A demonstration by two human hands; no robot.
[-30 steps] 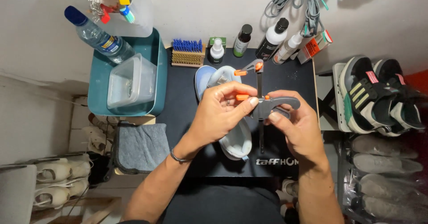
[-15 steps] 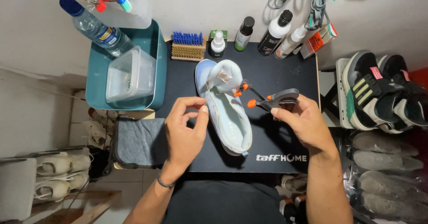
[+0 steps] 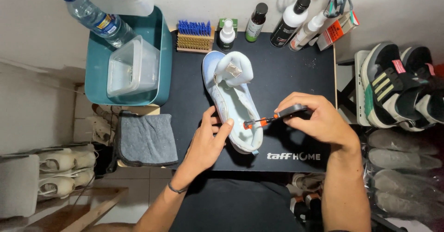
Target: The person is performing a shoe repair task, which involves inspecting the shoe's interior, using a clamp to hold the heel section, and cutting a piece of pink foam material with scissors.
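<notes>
moved down to the pale blue-white sneaker (image 3: 233,107): right hand (image 3: 319,121) clamped on grey orange-tipped tool (image 3: 273,117), left hand (image 3: 208,142) gripping sneaker's side.

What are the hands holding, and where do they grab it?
The right hand holds a grey tool with orange tips by its grey handle end. The left hand steadies the pale sneaker at its side.
</notes>
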